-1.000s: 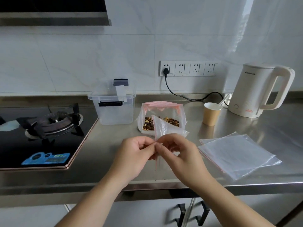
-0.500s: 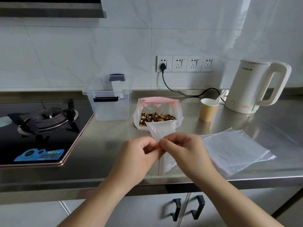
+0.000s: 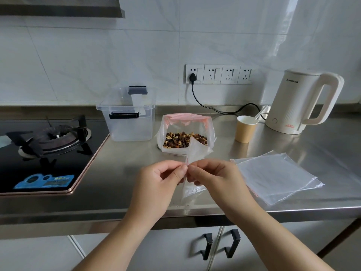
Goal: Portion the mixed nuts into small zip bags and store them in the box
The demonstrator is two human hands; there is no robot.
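Observation:
Both hands hold one small clear zip bag [image 3: 196, 151] upright over the steel counter, near its front edge. My left hand [image 3: 160, 184] pinches the bag's red zip edge from the left, and my right hand [image 3: 216, 180] pinches it from the right, fingertips almost touching. The bag looks empty. Just behind it stands a big open bag of mixed nuts [image 3: 184, 139] with a pink zip rim. A clear plastic storage box [image 3: 129, 120] with black latches stands to the left of the nuts, its lid on.
A stack of flat empty zip bags [image 3: 277, 177] lies at the right. A paper cup [image 3: 246, 129] and a white kettle [image 3: 298, 102] stand behind it. A gas hob [image 3: 48, 145] fills the left of the counter [image 3: 121, 173].
The small bag's top corner has risen and turned between my fingertips, and my hands have shifted a little on its zip edge. Everything on the counter stays in place.

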